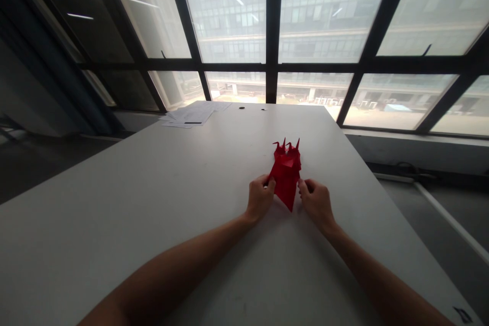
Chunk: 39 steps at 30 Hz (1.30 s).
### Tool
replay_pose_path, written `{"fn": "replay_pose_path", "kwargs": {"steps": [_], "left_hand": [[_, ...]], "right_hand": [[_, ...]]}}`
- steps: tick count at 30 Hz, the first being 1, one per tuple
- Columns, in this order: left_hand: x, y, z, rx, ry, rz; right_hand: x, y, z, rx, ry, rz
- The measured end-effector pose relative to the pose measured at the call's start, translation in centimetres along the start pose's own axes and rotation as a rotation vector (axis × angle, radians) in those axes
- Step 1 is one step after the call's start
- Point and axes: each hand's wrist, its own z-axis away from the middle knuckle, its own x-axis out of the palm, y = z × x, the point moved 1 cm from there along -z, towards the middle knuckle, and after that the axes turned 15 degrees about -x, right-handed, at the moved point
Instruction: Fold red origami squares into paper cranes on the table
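Note:
A sheet of red paper [286, 179] is held tilted above the white table, one corner pointing down toward me. My left hand [261, 196] pinches its left edge between thumb and fingers. At the right edge, my right hand [315, 200] has its fingers closed on the paper. Just behind the sheet stand several folded red paper cranes [287, 150], their thin necks and tails pointing up. The sheet hides the lower part of the cranes.
The long white table [171, 183] runs toward tall windows [317, 15] with dark frames. Loose printed papers [194, 113] lie at its far left corner. Two small dark round spots [242, 108] show near the far edge. A blue curtain [49, 56] hangs at left.

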Motion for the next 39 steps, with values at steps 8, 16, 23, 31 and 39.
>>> {"fn": "replay_pose_path", "kwargs": {"steps": [8, 16, 23, 31, 39], "left_hand": [[0.1, 0.3, 0.3, 0.064, -0.018, -0.042], [0.2, 0.5, 0.6, 0.087, -0.062, -0.025], [0.3, 0.5, 0.8, 0.087, -0.111, -0.012], [0.4, 0.3, 1.2, 0.162, -0.161, -0.076], [0.6, 0.1, 1.0, 0.139, -0.171, -0.086]], "right_hand": [[-0.6, -1.5, 0.5, -0.026, 0.009, 0.277], [-0.3, -2.6, 0.9, -0.269, -0.007, 0.474], [-0.5, -2.4, 0.7, -0.193, -0.05, 0.584], [-0.9, -2.2, 0.0, -0.034, -0.058, 0.652], [-0.7, -1.9, 0.0, -0.032, -0.062, 0.58]]}}
